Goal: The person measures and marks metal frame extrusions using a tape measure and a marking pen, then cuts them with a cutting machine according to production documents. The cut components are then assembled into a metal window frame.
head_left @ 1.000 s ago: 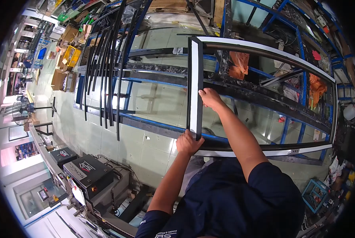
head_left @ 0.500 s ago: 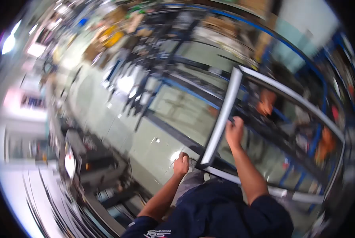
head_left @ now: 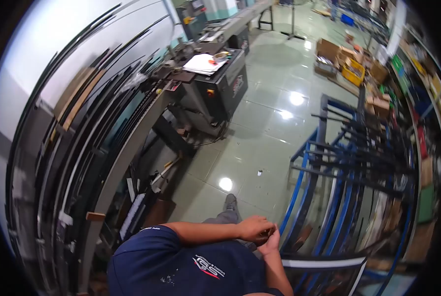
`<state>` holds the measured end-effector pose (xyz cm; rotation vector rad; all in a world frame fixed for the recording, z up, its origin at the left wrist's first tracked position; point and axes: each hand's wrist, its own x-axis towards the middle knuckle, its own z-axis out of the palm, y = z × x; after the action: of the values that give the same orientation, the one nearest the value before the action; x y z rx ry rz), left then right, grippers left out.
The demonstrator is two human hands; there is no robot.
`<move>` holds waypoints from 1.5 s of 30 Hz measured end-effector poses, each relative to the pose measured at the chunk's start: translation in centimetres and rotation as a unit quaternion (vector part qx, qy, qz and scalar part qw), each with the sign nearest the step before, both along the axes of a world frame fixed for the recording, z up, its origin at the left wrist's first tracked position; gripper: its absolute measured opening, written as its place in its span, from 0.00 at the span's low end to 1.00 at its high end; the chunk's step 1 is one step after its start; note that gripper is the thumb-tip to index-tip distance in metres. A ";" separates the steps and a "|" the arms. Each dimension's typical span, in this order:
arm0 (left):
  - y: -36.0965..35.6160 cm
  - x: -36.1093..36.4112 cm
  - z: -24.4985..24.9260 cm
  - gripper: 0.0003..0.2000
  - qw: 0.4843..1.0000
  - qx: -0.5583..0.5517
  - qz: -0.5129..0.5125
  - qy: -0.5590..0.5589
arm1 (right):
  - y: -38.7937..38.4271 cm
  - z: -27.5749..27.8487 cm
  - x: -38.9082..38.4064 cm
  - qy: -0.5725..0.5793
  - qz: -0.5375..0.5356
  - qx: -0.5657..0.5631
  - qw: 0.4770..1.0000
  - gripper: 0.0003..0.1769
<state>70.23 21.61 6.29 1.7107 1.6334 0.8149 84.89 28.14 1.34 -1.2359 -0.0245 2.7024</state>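
Observation:
My left hand (head_left: 256, 229) and my right hand (head_left: 271, 241) meet in front of my body, with fingers curled and touching each other. A dark gap shows between them, and whatever they hold, if anything, is hidden. Just right of my right forearm lies a rectangular black-and-white frame (head_left: 324, 262). Only its near part shows at the bottom of the head view.
A blue metal rack (head_left: 299, 197) holding dark bars (head_left: 363, 153) stands at right. Long profiles (head_left: 97, 148) lean along the left wall. A grey machine (head_left: 220, 89) with papers (head_left: 204, 64) stands ahead, boxes and a yellow crate (head_left: 353, 71) farther off. Tiled floor (head_left: 260, 143) runs between.
My view has swung left, so the frame now sits at the lower right. My hands, apart before with the right beside the frame's bar, have come together in front of me.

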 end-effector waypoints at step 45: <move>17.1 -61.8 -8.7 0.22 0.762 -0.492 0.414 -0.077 | 83.2 -7.6 -24.7 -0.240 -0.505 0.265 0.785 0.14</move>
<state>8.38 38.71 -2.43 0.1456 2.1199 0.2705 60.15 111.35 -6.27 -1.1997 -0.1314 1.2979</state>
